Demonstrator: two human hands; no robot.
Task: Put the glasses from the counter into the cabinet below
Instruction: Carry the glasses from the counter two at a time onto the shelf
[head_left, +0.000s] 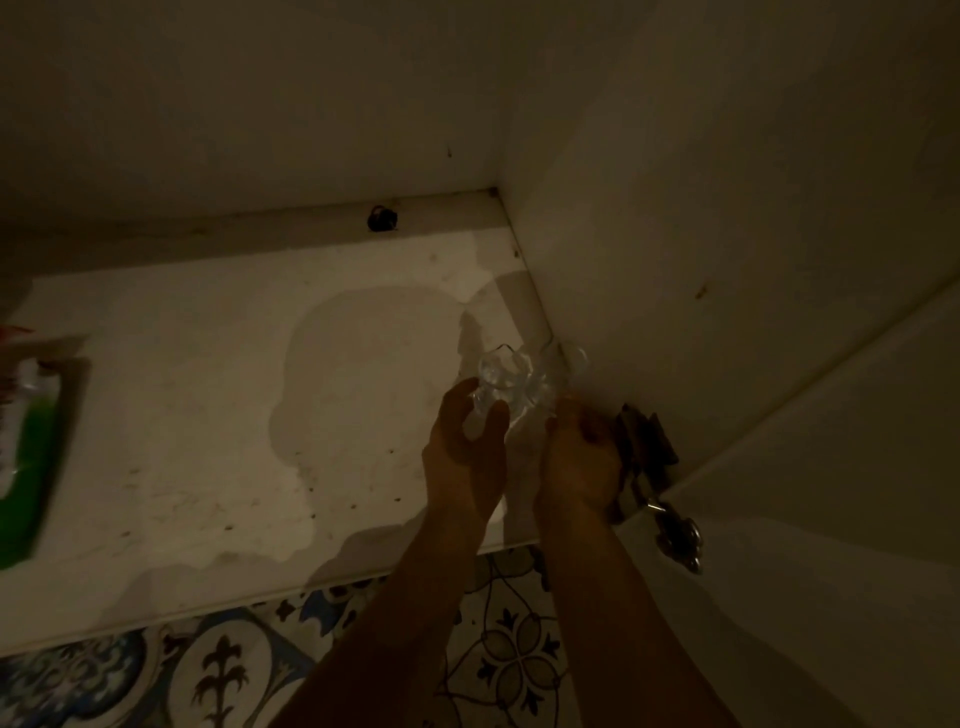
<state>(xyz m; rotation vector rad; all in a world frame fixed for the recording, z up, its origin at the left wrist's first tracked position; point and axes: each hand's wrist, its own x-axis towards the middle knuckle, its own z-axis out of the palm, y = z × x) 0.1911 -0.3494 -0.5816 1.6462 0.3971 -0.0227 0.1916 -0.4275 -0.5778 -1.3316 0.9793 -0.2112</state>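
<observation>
Both my hands reach into the dim cabinet, over its white shelf floor (208, 405) near the right wall. My left hand (467, 447) is wrapped around a clear glass (496, 376), which sits low over the shelf. My right hand (582, 462) grips a second clear glass (558, 371) close against the cabinet's right wall. The two glasses are side by side and nearly touching. Whether they rest on the shelf cannot be told.
A green and white package (26, 452) lies at the shelf's left edge. A small dark object (382, 218) sits at the back wall. The door hinge (649, 452) is just right of my right hand. Patterned floor tiles (509, 654) lie below the shelf edge.
</observation>
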